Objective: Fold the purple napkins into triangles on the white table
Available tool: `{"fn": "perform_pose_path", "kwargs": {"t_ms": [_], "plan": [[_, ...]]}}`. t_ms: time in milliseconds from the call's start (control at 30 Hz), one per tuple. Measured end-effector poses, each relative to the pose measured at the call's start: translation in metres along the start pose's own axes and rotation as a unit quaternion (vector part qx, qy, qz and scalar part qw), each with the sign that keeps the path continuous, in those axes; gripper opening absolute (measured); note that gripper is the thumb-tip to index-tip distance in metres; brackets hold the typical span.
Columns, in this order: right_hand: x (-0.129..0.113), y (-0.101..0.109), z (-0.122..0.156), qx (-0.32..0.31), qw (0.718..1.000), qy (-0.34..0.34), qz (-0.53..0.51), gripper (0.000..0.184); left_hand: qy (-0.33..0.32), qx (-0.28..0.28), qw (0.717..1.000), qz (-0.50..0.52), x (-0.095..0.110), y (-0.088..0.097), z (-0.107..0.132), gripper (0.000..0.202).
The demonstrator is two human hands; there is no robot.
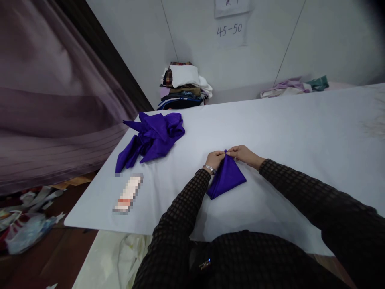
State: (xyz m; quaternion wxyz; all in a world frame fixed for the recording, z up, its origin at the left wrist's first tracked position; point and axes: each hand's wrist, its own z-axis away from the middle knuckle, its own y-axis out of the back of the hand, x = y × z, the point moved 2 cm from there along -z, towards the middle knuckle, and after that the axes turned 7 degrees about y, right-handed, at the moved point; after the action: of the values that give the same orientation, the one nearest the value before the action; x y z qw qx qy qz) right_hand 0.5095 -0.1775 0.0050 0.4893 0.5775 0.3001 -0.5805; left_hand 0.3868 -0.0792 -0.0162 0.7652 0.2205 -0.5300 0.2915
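Cloth (227,178), folded to a triangle, lies flat on bench (285,128) w/ left hand (215,159) & right hand (242,154) pinching its tip, prob. to keep edges lined up.

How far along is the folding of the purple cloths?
Done: no neatly folded stack of purple pieces shows on the white table. In hand: one purple fabric cloth folded into a triangle, its top corner pinched by the left hand and right hand. Left: the loose heap of crumpled purple cloths looks unfolded, so most seems to remain.
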Motion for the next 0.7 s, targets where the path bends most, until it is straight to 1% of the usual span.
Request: {"fn": "perform_pose_path", "kwargs": {"t_ms": [167, 267, 333, 433, 500, 567, 633, 700], "plan": [[0.001, -0.001, 0.001, 0.006, 0.999, -0.028, -0.044, 0.023, 0.005, 0.018, 1.000, 0.002, 0.001, -0.004, 0.000, 0.008], [0.001, -0.003, 0.003, 0.004, 0.996, -0.035, -0.085, 0.022, 0.011, 0.022, 1.000, -0.006, 0.004, -0.006, 0.001, 0.013], [0.002, -0.003, 0.003, 0.012, 0.994, -0.035, -0.100, 0.020, 0.015, 0.024, 0.999, -0.016, 0.007, -0.003, 0.002, 0.014], [0.006, -0.003, 0.002, 0.034, 0.995, -0.033, -0.088, 0.019, 0.020, 0.032, 0.999, -0.031, 0.014, 0.009, 0.008, 0.014], [0.008, -0.004, 0.001, 0.044, 0.996, -0.027, -0.066, 0.019, 0.023, 0.038, 0.998, -0.040, 0.017, 0.021, 0.017, 0.016], [0.008, -0.006, 0.000, 0.049, 0.998, -0.015, -0.043, 0.020, 0.025, 0.034, 0.997, -0.062, 0.017, 0.032, 0.034, 0.019], [0.007, -0.007, -0.002, 0.052, 0.998, -0.003, -0.020, 0.020, 0.011, 0.027, 0.993, -0.117, 0.013, 0.040, 0.057, 0.021], [0.006, -0.007, -0.003, 0.056, 0.998, 0.007, 0.003, 0.020, -0.027, 0.029, 0.978, -0.206, 0.007, 0.044, 0.084, 0.022]]}}
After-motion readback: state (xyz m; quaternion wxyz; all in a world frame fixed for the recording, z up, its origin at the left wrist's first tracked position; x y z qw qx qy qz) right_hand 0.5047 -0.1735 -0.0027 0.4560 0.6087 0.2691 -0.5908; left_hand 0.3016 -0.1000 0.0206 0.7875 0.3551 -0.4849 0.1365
